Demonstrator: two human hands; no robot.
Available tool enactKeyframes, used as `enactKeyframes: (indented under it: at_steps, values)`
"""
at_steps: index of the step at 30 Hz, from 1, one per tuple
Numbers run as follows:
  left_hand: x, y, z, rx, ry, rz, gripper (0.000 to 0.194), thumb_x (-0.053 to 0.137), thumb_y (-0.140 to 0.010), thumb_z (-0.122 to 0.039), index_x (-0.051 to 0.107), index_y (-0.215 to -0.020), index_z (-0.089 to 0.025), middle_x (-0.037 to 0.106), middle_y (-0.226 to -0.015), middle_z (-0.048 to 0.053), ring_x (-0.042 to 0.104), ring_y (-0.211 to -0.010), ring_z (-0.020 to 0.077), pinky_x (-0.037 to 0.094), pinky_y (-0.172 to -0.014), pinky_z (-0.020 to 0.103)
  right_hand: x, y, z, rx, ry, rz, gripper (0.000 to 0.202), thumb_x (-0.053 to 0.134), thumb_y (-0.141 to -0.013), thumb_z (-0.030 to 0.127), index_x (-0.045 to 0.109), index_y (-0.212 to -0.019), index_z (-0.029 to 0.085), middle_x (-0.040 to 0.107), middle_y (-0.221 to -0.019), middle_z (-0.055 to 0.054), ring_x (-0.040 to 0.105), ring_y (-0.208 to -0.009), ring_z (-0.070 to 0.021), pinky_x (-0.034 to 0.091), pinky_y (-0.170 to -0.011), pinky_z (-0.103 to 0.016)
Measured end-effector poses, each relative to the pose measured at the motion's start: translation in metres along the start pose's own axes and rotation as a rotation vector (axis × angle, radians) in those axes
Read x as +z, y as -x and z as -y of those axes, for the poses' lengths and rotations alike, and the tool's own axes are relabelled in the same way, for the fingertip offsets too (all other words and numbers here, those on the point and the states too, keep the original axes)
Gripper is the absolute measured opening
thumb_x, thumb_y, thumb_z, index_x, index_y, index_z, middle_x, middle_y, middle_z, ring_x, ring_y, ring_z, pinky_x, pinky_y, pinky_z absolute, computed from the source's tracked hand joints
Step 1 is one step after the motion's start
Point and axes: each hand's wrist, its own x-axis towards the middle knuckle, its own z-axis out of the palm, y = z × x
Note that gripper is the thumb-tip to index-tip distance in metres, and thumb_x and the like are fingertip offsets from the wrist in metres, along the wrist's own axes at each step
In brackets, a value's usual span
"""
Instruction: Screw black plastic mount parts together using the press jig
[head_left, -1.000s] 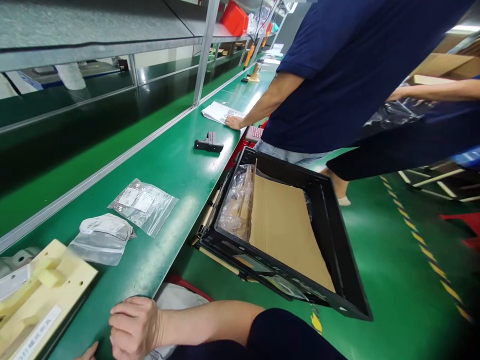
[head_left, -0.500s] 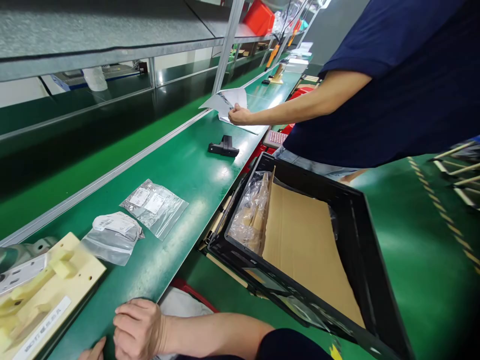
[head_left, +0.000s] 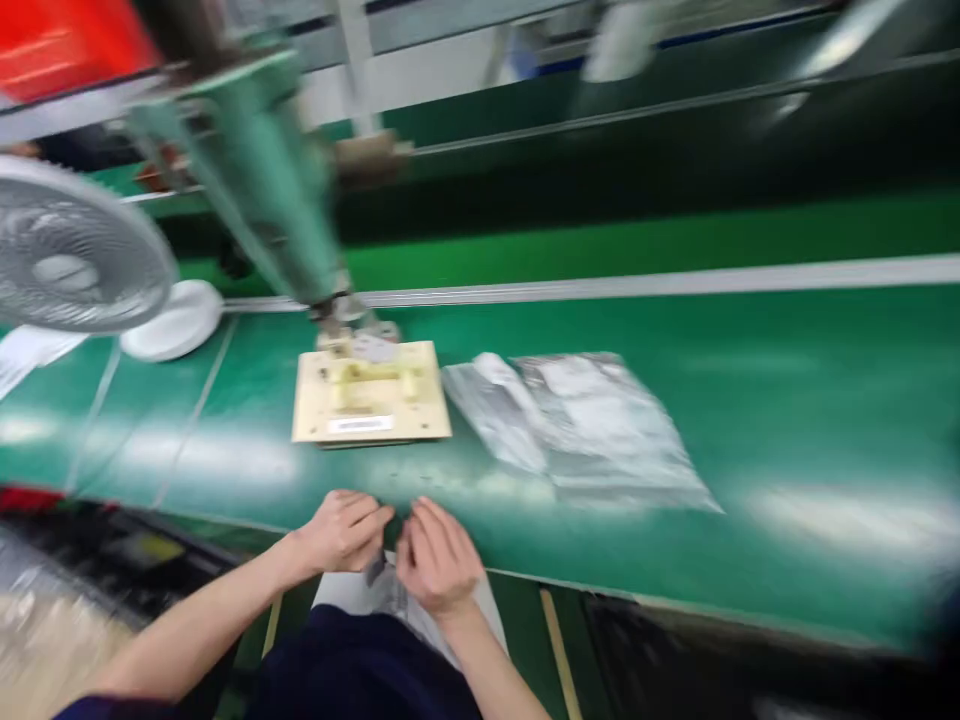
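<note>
My left hand [head_left: 346, 532] is closed at the front edge of the green bench [head_left: 262, 480], with a small dark thing at its fingertips that I cannot make out. Close beside it on the right, my right hand [head_left: 439, 560] has its fingers bent together near the same dark thing; what it holds is hidden. Beyond both hands lies a cream fixture plate [head_left: 309, 405] with yellow blocks, under the green press [head_left: 277, 180]. Two clear plastic bags, one smaller [head_left: 502, 420] and one larger [head_left: 615, 420], lie right of the plate, blurred.
A fan [head_left: 75, 250] with a round white base [head_left: 176, 320] stands at the left. Papers [head_left: 34, 350] lie at the far left. A red bin [head_left: 71, 45] is at the upper left. Below the bench at lower left is plastic wrapping [head_left: 37, 600].
The view has swung left to the press and fan; the other person and the black crate's cardboard have left the view. Both my hands now show fully, close together at the bench edge.
</note>
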Motion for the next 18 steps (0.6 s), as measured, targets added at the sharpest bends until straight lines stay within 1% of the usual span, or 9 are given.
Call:
enactKeyframes:
  at_steps: [2, 4, 5, 7, 9, 10, 13, 16, 18]
  values:
    - [-0.010, 0.003, 0.017, -0.112, -0.051, -0.215, 0.023, 0.042, -0.085, -0.009, 0.059, -0.100, -0.016, 0.054, -0.058, -0.001, 0.051, -0.049, 0.0114, 0.042, -0.050, 0.023, 0.011, -0.008, -0.004, 0.010, 0.005, -0.015, 0.011, 0.058, -0.080, 0.007, 0.064, -0.088, 0.012, 0.071, -0.086, -0.008, 0.069, -0.090, -0.0197, 0.054, -0.082, -0.031]
    - [-0.023, 0.013, 0.030, -0.315, -0.129, -0.411, 0.022, 0.045, -0.086, -0.008, 0.059, -0.101, -0.017, 0.055, -0.062, -0.001, 0.051, -0.053, 0.0113, 0.042, -0.051, 0.024, 0.015, -0.012, -0.002, -0.003, 0.039, -0.017, 0.010, 0.060, -0.080, 0.007, 0.063, -0.087, 0.013, 0.072, -0.084, -0.006, 0.069, -0.089, -0.0185, 0.053, -0.085, -0.029]
    - [-0.030, 0.020, 0.036, -0.435, -0.163, -0.473, 0.023, 0.045, -0.087, -0.007, 0.059, -0.102, -0.017, 0.056, -0.065, 0.000, 0.052, -0.056, 0.0113, 0.043, -0.053, 0.024, 0.015, -0.012, -0.001, -0.018, 0.043, -0.008, 0.009, 0.060, -0.080, 0.007, 0.063, -0.086, 0.013, 0.072, -0.083, -0.006, 0.070, -0.088, -0.0182, 0.053, -0.085, -0.028]
    - [-0.039, 0.033, 0.045, -0.631, -0.188, -0.508, 0.022, 0.045, -0.089, -0.007, 0.060, -0.102, -0.017, 0.059, -0.075, 0.003, 0.055, -0.063, 0.0119, 0.047, -0.058, 0.024, 0.010, -0.013, 0.003, -0.035, 0.056, 0.016, 0.008, 0.060, -0.080, 0.007, 0.063, -0.085, 0.014, 0.072, -0.083, -0.005, 0.070, -0.088, -0.0178, 0.053, -0.084, -0.027]
    - [-0.042, 0.043, 0.053, -0.753, -0.180, -0.440, 0.019, 0.045, -0.090, -0.011, 0.061, -0.099, -0.018, 0.061, -0.082, 0.005, 0.059, -0.070, 0.0136, 0.050, -0.062, 0.026, 0.006, -0.014, 0.005, -0.044, 0.066, 0.044, 0.009, 0.059, -0.081, 0.008, 0.063, -0.086, 0.014, 0.072, -0.082, -0.005, 0.070, -0.087, -0.0178, 0.053, -0.083, -0.027]
    - [-0.041, 0.047, 0.057, -0.783, -0.177, -0.390, 0.018, 0.045, -0.090, -0.013, 0.062, -0.096, -0.018, 0.062, -0.083, 0.006, 0.060, -0.073, 0.0147, 0.052, -0.064, 0.027, 0.005, -0.014, 0.006, -0.046, 0.066, 0.055, 0.009, 0.059, -0.081, 0.008, 0.063, -0.086, 0.015, 0.072, -0.082, -0.005, 0.070, -0.087, -0.0178, 0.053, -0.082, -0.027]
    - [-0.034, 0.053, 0.063, -0.723, -0.174, -0.272, 0.017, 0.046, -0.090, -0.015, 0.062, -0.089, -0.018, 0.065, -0.082, 0.007, 0.062, -0.075, 0.0168, 0.052, -0.066, 0.030, 0.007, -0.016, 0.006, -0.043, 0.053, 0.085, 0.011, 0.059, -0.081, 0.007, 0.062, -0.087, 0.015, 0.071, -0.082, -0.005, 0.070, -0.088, -0.0183, 0.053, -0.081, -0.028]
    - [-0.024, 0.044, 0.057, -0.525, -0.080, -0.204, 0.017, 0.046, -0.088, -0.012, 0.062, -0.089, -0.017, 0.067, -0.078, 0.007, 0.062, -0.069, 0.0160, 0.051, -0.062, 0.028, 0.007, -0.014, 0.006, -0.020, 0.060, 0.100, 0.012, 0.058, -0.080, 0.007, 0.062, -0.087, 0.015, 0.071, -0.083, -0.005, 0.069, -0.091, -0.0184, 0.053, -0.081, -0.028]
    - [-0.019, 0.029, 0.045, -0.361, 0.032, -0.178, 0.017, 0.047, -0.088, -0.010, 0.062, -0.092, -0.017, 0.066, -0.072, 0.005, 0.060, -0.063, 0.0144, 0.050, -0.058, 0.026, 0.001, -0.010, 0.008, 0.000, 0.066, 0.113, 0.011, 0.057, -0.079, 0.007, 0.061, -0.086, 0.014, 0.070, -0.083, -0.006, 0.069, -0.091, -0.0184, 0.054, -0.081, -0.029]
